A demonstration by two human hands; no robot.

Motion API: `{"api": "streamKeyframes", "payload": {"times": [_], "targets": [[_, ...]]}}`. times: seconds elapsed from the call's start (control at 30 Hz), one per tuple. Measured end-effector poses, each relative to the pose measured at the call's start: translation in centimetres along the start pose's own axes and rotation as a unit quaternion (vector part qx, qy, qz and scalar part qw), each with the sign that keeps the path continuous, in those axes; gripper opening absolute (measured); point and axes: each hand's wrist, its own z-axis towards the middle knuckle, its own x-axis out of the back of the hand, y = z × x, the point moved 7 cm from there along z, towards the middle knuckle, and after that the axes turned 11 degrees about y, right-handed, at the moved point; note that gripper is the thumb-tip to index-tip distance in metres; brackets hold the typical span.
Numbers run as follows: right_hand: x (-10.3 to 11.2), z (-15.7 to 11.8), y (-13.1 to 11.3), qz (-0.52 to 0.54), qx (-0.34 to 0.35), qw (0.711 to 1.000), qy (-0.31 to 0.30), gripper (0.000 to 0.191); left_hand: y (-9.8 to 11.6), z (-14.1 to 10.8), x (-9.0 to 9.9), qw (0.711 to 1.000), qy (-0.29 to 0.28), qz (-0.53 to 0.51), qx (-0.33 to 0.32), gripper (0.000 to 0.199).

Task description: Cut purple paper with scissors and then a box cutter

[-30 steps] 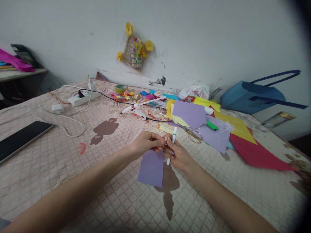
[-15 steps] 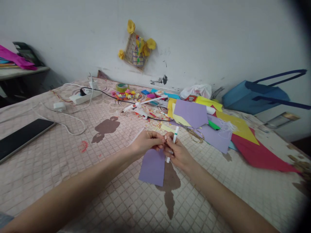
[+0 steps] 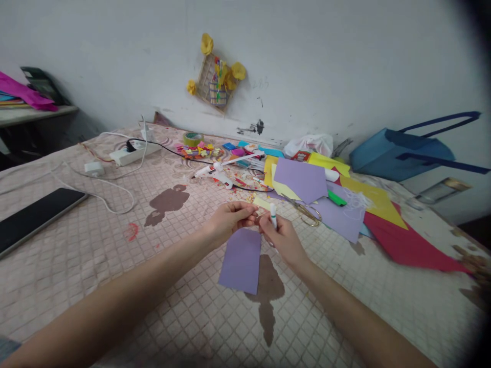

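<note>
- Left hand [image 3: 230, 221] came in from the lower left, palm down, fingers pinched closed; anything held was too small to tell.
- Right hand [image 3: 282, 239] angled up, wrapped firmly round a white marker [image 3: 273, 214], green end up.
- Marker stood more upright than a moment before.
- Purple card [image 3: 241, 260] lay flat on the bedsheet [image 3: 115, 276] just below the left hand, not touching it.
</note>
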Motion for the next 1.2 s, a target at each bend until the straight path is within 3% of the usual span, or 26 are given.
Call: {"api": "streamKeyframes", "payload": {"times": [0.13, 0.23, 0.43, 0.5, 0.6, 0.8, 0.87, 1.03, 1.2], "targets": [[-0.7, -0.7, -1.3, -0.164, 0.103, 0.981, -0.015, 0.026, 0.4, -0.1, 0.1, 0.998, 0.012, 0.038, -0.043, 0.02], [0.0, 0.0, -2.3, -0.235, 0.151, 0.96, -0.003, 0.029, 1.7, 0.1, 0.6, 0.99, 0.032, 0.093, -0.097, 0.022], [5.0, 6.6, -3.5, -0.327, 0.175, 0.919, 0.137, 0.04, 5.1, 1.0, 3.2, 0.949, 0.108, 0.22, -0.2, 0.027], [6.0, 8.6, -3.1, -0.358, 0.169, 0.906, 0.152, 0.039, 5.6, 1.1, 3.7, 0.932, 0.12, 0.262, -0.219, 0.026], [6.5, 10.1, -2.3, -0.375, 0.169, 0.9, 0.146, 0.02, 6.0, 0.9, 3.9, 0.91, 0.125, 0.31, -0.243, 0.025], [5.3, 8.7, -1.6, -0.325, 0.153, 0.931, 0.069, 0.016, 5.8, 0.3, 2.9, 0.897, 0.112, 0.347, -0.25, 0.026], [4.4, 7.6, -1.9, -0.284, 0.135, 0.949, 0.026, 0.031, 5.5, 0.1, 2.6, 0.898, 0.106, 0.348, -0.246, 0.024], [1.6, 4.7, -1.8, -0.155, 0.021, 0.983, -0.099, 0.032, 5.0, 0.2, 2.2, 0.905, 0.085, 0.34, -0.242, 0.025], [0.2, 3.8, -0.6, 0.003, -0.077, 0.99, -0.114, 0.039, 6.0, -0.1, 2.1, 0.909, 0.086, 0.32, -0.254, 0.018]]}}
